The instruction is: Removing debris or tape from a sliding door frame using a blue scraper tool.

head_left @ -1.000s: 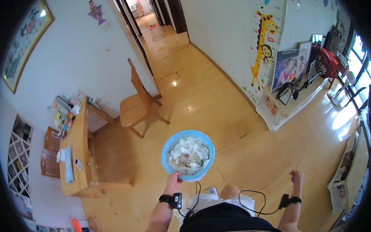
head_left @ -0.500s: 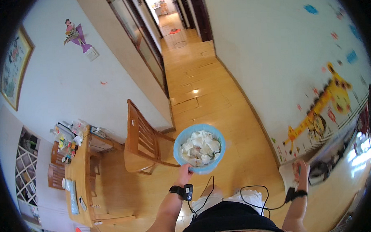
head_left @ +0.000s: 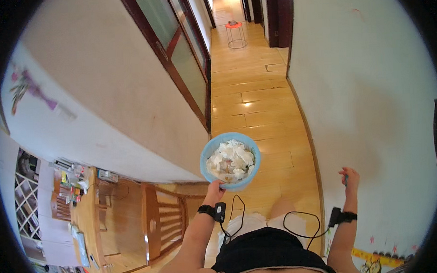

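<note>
A light blue round waste bin (head_left: 205, 157), heaped with crumpled white tissues (head_left: 232, 157), hangs in front of me over the floor. Its near rim is gripped by my left hand (head_left: 214, 192), fingers closed around the edge. Off to the right, my right hand (head_left: 350, 179) is held out beside the white wall, apart from the bin. The fingers there are curled, and a small dark bluish thing shows at them, too small to name. Both wrists wear black straps with small devices and cables.
A wooden chair (head_left: 166, 222) and a wooden table (head_left: 86, 213) with things on it stand at my left. Ahead runs a wood-floored hallway (head_left: 248, 94) between a sliding glass door (head_left: 189, 55) and the white wall (head_left: 362, 107). An orange-topped stool (head_left: 234, 26) stands far down it.
I have moved forward toward the hallway with the bin still in my left hand. The chair has dropped back at my left, and my right hand has risen slightly with its fingers curled.
</note>
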{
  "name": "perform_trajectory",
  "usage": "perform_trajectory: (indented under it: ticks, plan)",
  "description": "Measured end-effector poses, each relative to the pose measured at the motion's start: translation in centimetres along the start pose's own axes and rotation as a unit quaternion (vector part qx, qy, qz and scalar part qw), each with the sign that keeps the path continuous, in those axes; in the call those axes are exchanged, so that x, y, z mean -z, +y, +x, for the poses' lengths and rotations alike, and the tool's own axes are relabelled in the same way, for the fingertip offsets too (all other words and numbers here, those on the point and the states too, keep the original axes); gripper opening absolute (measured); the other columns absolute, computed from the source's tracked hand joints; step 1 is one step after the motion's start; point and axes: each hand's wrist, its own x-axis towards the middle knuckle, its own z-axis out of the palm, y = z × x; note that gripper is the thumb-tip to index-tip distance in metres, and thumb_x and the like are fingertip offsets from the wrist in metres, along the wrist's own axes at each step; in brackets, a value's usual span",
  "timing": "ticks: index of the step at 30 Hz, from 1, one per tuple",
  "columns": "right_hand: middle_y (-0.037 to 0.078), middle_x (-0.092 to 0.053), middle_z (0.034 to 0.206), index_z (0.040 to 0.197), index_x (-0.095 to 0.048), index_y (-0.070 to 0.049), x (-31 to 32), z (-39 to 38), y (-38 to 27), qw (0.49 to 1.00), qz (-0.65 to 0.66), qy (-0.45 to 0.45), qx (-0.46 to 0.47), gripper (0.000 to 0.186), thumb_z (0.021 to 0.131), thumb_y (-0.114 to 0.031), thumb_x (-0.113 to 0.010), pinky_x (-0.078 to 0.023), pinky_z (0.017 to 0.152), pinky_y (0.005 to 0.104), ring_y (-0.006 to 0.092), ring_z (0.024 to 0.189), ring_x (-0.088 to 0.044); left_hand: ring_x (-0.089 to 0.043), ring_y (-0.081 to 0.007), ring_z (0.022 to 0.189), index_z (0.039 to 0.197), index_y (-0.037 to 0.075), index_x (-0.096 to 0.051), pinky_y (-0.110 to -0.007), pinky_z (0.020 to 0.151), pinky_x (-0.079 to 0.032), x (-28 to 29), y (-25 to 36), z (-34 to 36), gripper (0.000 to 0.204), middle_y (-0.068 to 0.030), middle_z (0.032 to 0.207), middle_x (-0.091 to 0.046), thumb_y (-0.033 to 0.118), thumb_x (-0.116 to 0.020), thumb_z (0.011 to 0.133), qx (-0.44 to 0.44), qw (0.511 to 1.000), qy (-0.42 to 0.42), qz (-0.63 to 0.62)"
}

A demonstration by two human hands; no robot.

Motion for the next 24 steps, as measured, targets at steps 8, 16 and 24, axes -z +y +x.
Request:
perform_trajectory:
  ticks: [8,16,24]
  plan:
    - [0.012,-0.066,0.068,0.079,-0.063,-0.001,10.9,-6.5,1.3,0.985,-0.096,0.092,-0.107,0.017,0.08,-0.018,-0.06,-0.034,0.034,0.0247,0.0112,0.04,-0.047,-0.041,-0.0191,0.073,0.093,0.002,-0.044,-0.031,0.064,-0.042,1.0,-0.3,-0.3,0.016,-0.0084,0.091,-0.044,0.002,-0.053,0.08,0.056,0.997,0.023,-0.044]
    - [0.011,-0.063,0.064,0.072,-0.062,0.0,-6.7,-14.1,-15.0,0.938,-0.289,-0.19,-0.033,0.019,0.078,-0.012,-0.049,-0.03,0.039,0.0237,0.0089,0.042,-0.042,-0.043,-0.0206,0.074,0.092,0.001,-0.048,-0.033,0.067,-0.041,7.9,-3.1,-8.4,0.013,-0.0048,0.086,-0.045,0.007,-0.052,0.082,0.037,0.996,0.048,-0.071]
    - [0.008,-0.06,0.061,0.066,-0.063,0.002,-18.1,-23.7,-16.1,0.89,-0.147,-0.38,-0.205,0.02,0.073,-0.008,-0.047,-0.036,0.044,0.0245,0.0117,0.048,-0.048,-0.057,-0.0233,0.07,0.096,-0.003,-0.057,-0.037,0.069,-0.05,10.4,-5.4,-11.4,0.022,-0.014,0.077,-0.058,0.01,-0.06,0.079,0.053,0.979,0.171,0.093]
